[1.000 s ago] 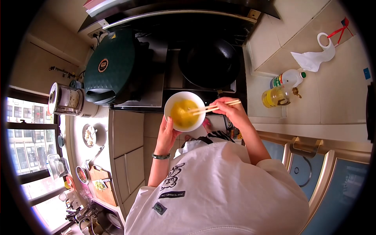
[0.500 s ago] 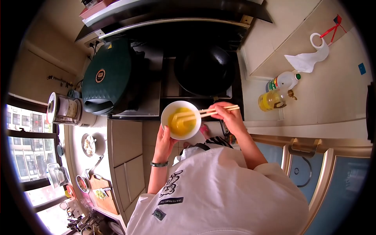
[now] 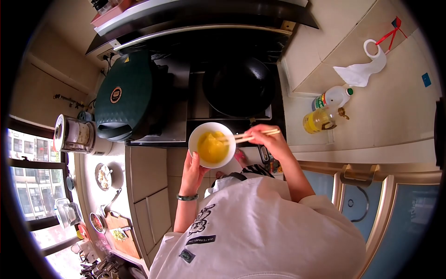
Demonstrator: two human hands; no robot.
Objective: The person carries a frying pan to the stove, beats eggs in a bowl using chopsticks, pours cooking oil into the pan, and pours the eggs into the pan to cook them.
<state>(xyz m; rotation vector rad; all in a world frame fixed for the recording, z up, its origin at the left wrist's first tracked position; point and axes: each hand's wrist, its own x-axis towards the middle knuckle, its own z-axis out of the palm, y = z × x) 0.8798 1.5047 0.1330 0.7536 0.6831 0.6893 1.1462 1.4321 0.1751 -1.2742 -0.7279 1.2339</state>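
My left hand [image 3: 193, 173] grips a white bowl [image 3: 192, 140] from its lower left side, thumb on the rim. Yellow beaten egg [image 3: 211, 149] fills the lower part of the bowl. Closed around a pair of wooden chopsticks [image 3: 242, 137] is my right hand [image 3: 269, 141], just right of the bowl. The chopstick tips dip into the egg and are partly hidden by it. Beyond the bowl, a black wok [image 3: 239, 88] sits on the stove [image 3: 197, 111].
A dark green electric griddle [image 3: 125, 93] stands left of the wok. Two bottles, one of yellow oil [image 3: 318, 121] and one clear [image 3: 335, 97], are on the right counter. A blender [image 3: 76, 135], a plate of white food [image 3: 103, 176] and a cutting board [image 3: 127, 242] line the left counter.
The chopsticks have swept through the egg, their tips now nearer the bowl's right side. The egg's surface has shifted. My hands and the bowl stay in nearly the same place.
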